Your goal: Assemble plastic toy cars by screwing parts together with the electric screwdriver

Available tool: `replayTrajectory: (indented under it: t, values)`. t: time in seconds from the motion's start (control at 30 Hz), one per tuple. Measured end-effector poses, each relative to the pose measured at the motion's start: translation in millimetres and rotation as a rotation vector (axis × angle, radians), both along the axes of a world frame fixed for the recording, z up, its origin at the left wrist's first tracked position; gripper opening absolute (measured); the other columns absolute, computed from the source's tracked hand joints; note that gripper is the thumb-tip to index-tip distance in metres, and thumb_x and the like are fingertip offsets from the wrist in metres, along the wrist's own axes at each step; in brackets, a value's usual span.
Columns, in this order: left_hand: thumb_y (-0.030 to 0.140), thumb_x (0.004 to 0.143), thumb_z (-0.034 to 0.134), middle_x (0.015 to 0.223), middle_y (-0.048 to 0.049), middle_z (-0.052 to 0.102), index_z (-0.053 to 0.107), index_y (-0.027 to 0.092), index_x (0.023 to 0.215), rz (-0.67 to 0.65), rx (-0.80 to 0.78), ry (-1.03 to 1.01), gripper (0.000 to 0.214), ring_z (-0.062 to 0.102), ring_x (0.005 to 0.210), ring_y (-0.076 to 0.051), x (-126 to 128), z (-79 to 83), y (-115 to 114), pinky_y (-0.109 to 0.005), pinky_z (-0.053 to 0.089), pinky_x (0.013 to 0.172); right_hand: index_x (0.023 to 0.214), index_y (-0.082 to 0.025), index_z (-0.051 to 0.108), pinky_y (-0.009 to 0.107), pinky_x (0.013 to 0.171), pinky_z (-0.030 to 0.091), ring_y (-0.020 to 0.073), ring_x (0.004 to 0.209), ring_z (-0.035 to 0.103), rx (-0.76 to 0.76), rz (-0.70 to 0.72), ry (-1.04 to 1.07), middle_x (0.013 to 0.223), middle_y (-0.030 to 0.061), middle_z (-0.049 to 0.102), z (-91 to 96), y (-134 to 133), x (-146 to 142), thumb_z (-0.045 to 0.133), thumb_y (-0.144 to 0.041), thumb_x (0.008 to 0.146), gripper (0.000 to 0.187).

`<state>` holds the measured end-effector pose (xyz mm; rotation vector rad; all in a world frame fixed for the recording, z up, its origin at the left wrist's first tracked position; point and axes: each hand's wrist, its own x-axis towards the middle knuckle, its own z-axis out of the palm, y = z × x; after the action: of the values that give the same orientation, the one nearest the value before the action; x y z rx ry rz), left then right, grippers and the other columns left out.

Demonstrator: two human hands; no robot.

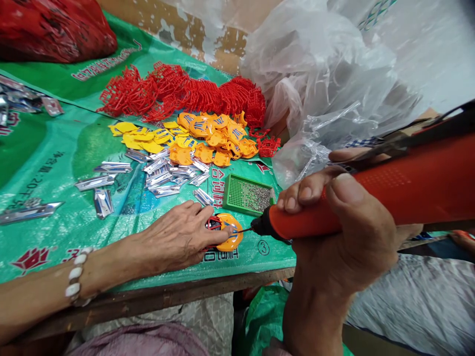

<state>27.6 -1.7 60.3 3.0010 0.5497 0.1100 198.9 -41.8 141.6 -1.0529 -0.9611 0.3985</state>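
My left hand (pixel 181 235), with a beaded bracelet at the wrist, grips a small assembled plastic piece (pixel 235 240) against the table near its front edge. Its shell is orange with a blue mark; red and dark parts show under my fingers. My right hand (pixel 341 222) is wrapped round a red electric screwdriver (pixel 393 178), held nearly level. The thin bit points left and its tip meets the orange shell beside my left thumb. Just behind the piece stands a green tray (pixel 243 211) with many small metal screws (pixel 256 195).
Silver parts (pixel 163 173), yellow parts (pixel 143 138), orange shells (pixel 218 131) and red frames (pixel 185 94) lie heaped on the green sheet (pixel 55 148). Clear plastic bags (pixel 326 74) stand at the back right, a red bag (pixel 55 29) at the back left. The table edge (pixel 148 301) runs in front.
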Motion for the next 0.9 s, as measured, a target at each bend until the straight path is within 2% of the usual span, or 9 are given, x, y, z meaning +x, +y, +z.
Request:
replayTrajectory:
  t: [0.17,0.33,0.53,0.67,0.8,0.9]
  values:
    - [0.011,0.092,0.050,0.106,-0.0058,0.053,0.053,0.034,0.128,0.006,-0.009,-0.031,0.042,0.054,0.092,-0.025,-0.1,-1.9,-0.4,-0.037,0.044,0.081,0.079,-0.023,0.072,0.026,0.035,0.044,0.0107,0.041,0.050,0.006,-0.005,0.049,0.057,-0.0044,0.057,0.1,0.6,-1.0,0.080,-0.027,0.062,0.019]
    - [0.013,0.094,0.049,0.104,-0.0055,0.053,0.053,0.035,0.128,0.005,0.007,-0.024,0.041,0.053,0.088,-0.024,1.3,-5.0,1.4,-0.035,0.043,0.077,0.063,-0.022,0.064,0.025,0.037,0.046,0.0112,0.041,0.052,0.021,0.032,0.070,0.052,-0.0043,0.057,-1.9,1.4,0.1,0.079,-0.023,0.064,0.014]
    - [0.021,0.089,0.056,0.097,-0.0063,0.052,0.055,0.032,0.123,-0.066,0.042,-0.104,0.036,0.052,0.081,-0.024,2.3,-20.2,7.2,-0.034,0.040,0.070,0.078,-0.023,0.071,0.026,0.036,0.044,0.0114,0.041,0.051,0.020,0.067,0.090,0.052,-0.0050,0.057,-1.3,1.5,0.3,0.078,-0.021,0.064,0.016]
    - [0.022,0.088,0.057,0.096,-0.0064,0.052,0.053,0.033,0.126,-0.055,0.072,-0.095,0.040,0.052,0.081,-0.025,1.6,-22.0,7.6,-0.035,0.040,0.071,0.081,-0.023,0.067,0.025,0.038,0.045,0.0111,0.042,0.053,0.000,0.186,0.121,0.054,-0.0061,0.057,-6.2,1.2,7.7,0.077,-0.020,0.066,0.018]
    - [0.021,0.087,0.057,0.095,-0.0061,0.051,0.055,0.033,0.124,-0.071,0.068,-0.112,0.038,0.052,0.082,-0.025,1.2,-22.5,7.8,-0.035,0.040,0.071,0.086,-0.026,0.066,0.026,0.040,0.047,0.0110,0.043,0.053,-0.035,0.363,0.061,0.057,-0.0068,0.058,-12.1,2.1,17.7,0.079,-0.026,0.068,0.022]
    - [0.024,0.087,0.059,0.095,-0.0059,0.051,0.053,0.034,0.126,-0.057,0.078,-0.108,0.041,0.051,0.082,-0.025,1.5,-23.7,7.4,-0.035,0.040,0.071,0.086,-0.025,0.067,0.025,0.036,0.044,0.0106,0.040,0.050,-0.035,0.332,0.073,0.054,-0.0070,0.056,-7.5,4.1,16.2,0.078,-0.027,0.066,0.023]
